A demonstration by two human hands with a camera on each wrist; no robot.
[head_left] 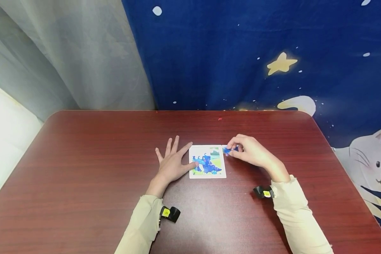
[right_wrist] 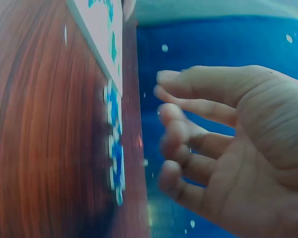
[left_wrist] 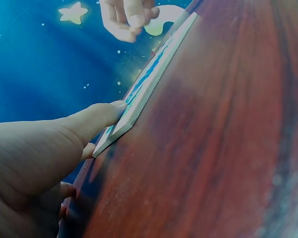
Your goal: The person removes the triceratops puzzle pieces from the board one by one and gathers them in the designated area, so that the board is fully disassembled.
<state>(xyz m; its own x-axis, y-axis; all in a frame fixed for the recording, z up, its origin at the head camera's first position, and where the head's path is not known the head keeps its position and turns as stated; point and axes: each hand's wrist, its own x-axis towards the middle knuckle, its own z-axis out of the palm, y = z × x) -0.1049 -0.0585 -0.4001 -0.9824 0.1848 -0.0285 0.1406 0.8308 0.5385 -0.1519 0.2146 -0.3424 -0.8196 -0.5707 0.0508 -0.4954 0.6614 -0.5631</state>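
Note:
A square jigsaw puzzle with a white frame (head_left: 207, 176) lies flat on the table and shows a blue dinosaur picture, with a gap in the picture at its upper left. My left hand (head_left: 171, 167) is spread beside it, the thumb (left_wrist: 107, 113) resting on its left side and the index fingertip at its upper left corner. Blue puzzle pieces (right_wrist: 114, 106) lie on the table against the frame's right side. My right hand (head_left: 249, 151) hovers over them with loosely bent fingers (right_wrist: 176, 139). Nothing shows between its thumb and fingertips in the right wrist view.
The brown wooden table (head_left: 92, 176) has rounded far corners. Behind it hang a grey curtain (head_left: 104, 53) and a blue curtain (head_left: 209, 53) with stars and a cat. A tiny red bit (head_left: 220, 119) lies near the far edge.

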